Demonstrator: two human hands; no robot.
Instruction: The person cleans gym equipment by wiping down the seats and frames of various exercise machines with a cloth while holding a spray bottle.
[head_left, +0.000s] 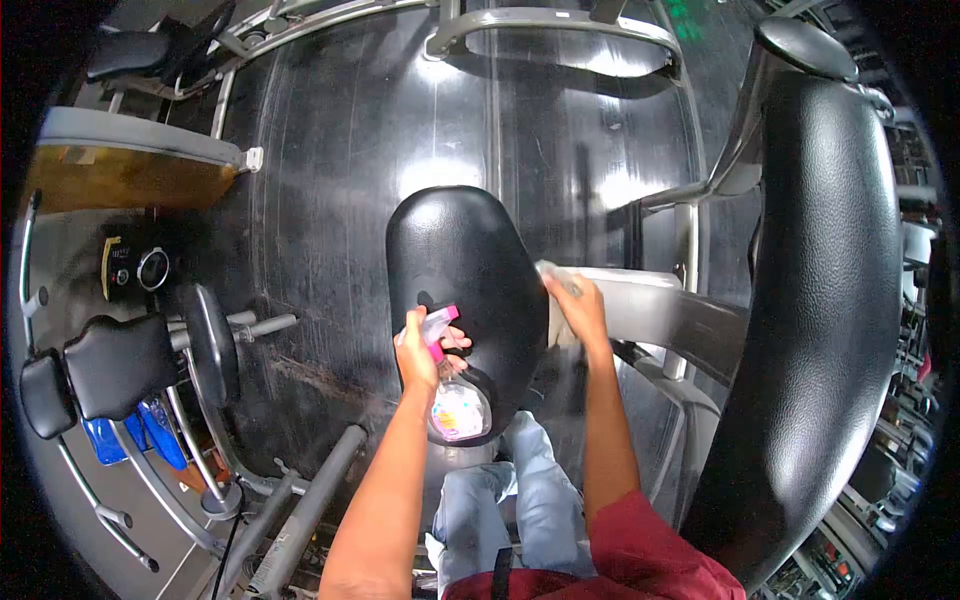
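Observation:
My left hand [420, 350] is wrapped round the neck of a clear spray bottle [460, 408] with a pink and white trigger head, over the near part of a black padded seat [460, 240]. At the seat's right edge, my right hand [580, 312] is closed on a pale cloth [562, 325], which hangs beside the seat near a grey metal beam [640, 284]. The cloth is partly blurred.
A long black pad [825, 280] rises at the right. Metal frames with black pads [120, 365] stand at the left, near a blue item [150, 435]. A curved metal bar [560, 18] crosses the far floor.

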